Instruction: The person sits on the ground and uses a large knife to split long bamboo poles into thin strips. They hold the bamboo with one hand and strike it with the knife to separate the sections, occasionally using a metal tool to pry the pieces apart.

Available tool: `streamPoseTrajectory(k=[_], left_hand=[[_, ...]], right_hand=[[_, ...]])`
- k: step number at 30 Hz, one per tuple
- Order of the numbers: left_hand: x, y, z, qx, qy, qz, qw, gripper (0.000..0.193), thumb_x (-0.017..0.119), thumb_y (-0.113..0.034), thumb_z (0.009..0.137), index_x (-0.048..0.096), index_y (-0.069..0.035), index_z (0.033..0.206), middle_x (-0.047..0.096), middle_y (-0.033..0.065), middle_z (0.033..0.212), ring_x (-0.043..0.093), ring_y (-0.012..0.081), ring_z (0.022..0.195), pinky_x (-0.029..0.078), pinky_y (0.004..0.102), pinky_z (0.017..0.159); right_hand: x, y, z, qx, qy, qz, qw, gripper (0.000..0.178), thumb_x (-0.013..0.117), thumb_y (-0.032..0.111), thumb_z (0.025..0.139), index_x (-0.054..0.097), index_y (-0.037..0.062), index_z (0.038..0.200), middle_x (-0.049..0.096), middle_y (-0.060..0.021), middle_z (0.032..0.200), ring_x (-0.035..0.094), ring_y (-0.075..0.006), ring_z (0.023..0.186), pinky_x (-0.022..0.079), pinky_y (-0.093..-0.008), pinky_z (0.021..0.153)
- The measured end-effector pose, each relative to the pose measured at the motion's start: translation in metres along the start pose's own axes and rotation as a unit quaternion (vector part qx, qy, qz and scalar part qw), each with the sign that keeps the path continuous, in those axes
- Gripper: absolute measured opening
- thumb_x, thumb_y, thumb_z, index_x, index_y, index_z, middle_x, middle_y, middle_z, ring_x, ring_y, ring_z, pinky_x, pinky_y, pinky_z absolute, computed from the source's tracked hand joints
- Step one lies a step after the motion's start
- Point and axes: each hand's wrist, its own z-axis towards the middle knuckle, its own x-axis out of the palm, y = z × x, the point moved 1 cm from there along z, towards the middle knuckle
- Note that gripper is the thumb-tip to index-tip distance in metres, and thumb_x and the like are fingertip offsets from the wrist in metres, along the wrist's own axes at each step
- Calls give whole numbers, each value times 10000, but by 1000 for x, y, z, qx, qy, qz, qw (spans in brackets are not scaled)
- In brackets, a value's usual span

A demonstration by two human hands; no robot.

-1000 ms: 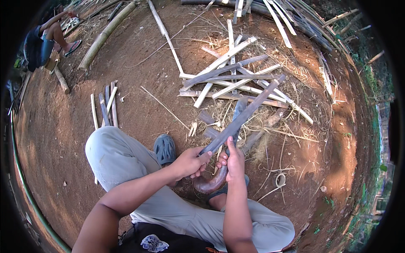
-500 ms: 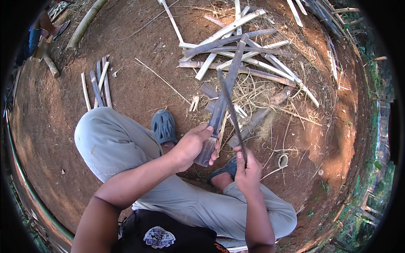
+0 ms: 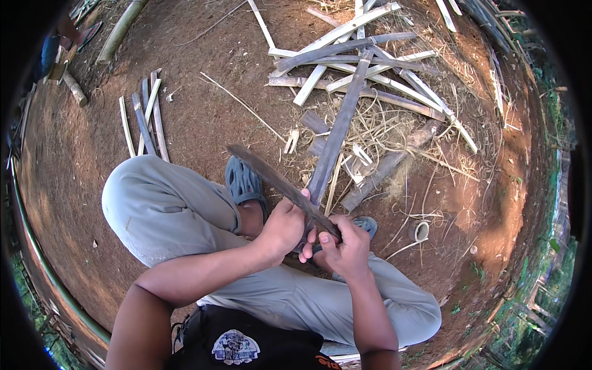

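My left hand (image 3: 283,228) is closed around the near end of a long dark bamboo strip (image 3: 340,132), which slants away up and to the right toward a pile. In my right hand (image 3: 348,248) is a machete (image 3: 265,171) with a long dark blade. The blade crosses over the bamboo strip and in front of my left fingers, its tip pointing to the upper left above my foot. Part of the strip's near end is hidden behind the blade and my hands. Both hands are close together, above my bent legs.
Split bamboo strips (image 3: 364,92) lie crossed beyond my hands, with curly shavings (image 3: 388,132) and a short log (image 3: 376,179) beneath. Several strips (image 3: 157,120) lie left. A bamboo ring (image 3: 421,232) is at right. Another person's foot (image 3: 86,38) shows at the upper left.
The machete has swung from pointing away alongside the strip to pointing up-left across it. My right hand has moved left and slightly down, close to my left hand.
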Motion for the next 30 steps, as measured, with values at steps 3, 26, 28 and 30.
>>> streamPoseTrajectory(k=[3, 26, 28, 30], left_hand=[[2, 1, -2, 22, -14, 21, 999, 397, 297, -439, 1058, 411, -65, 993, 507, 68, 576, 493, 177, 351, 397, 299, 301], [12, -4, -30, 27, 171, 201, 964, 332, 345, -398, 1061, 396, -70, 1081, 452, 37, 504, 420, 129, 310, 370, 259, 323], [7, 1, -32, 28, 188, 237, 953, 332, 380, -382, 1056, 395, -59, 1129, 460, 32, 503, 434, 128, 313, 375, 263, 323], [7, -6, -37, 55, 180, 253, 949, 349, 430, -342, 1049, 384, -40, 1218, 473, 23, 500, 456, 125, 321, 376, 268, 324]], right_hand=[[6, -7, -2, -47, -15, -19, 999, 457, 605, 484, 923, 606, 29, 883, 597, -117, 658, 622, -289, 557, 472, -383, 509], [-33, -24, -8, 6, -118, -146, 982, 492, 501, 501, 970, 549, 28, 842, 596, -178, 649, 622, -367, 561, 478, -472, 515], [-33, -16, -9, -99, -99, -168, 976, 474, 514, 486, 968, 552, 29, 850, 589, -174, 635, 625, -359, 561, 482, -471, 521], [-45, -31, -2, -21, -139, -178, 974, 458, 509, 462, 975, 561, 26, 845, 596, -193, 643, 626, -377, 576, 486, -478, 540]])
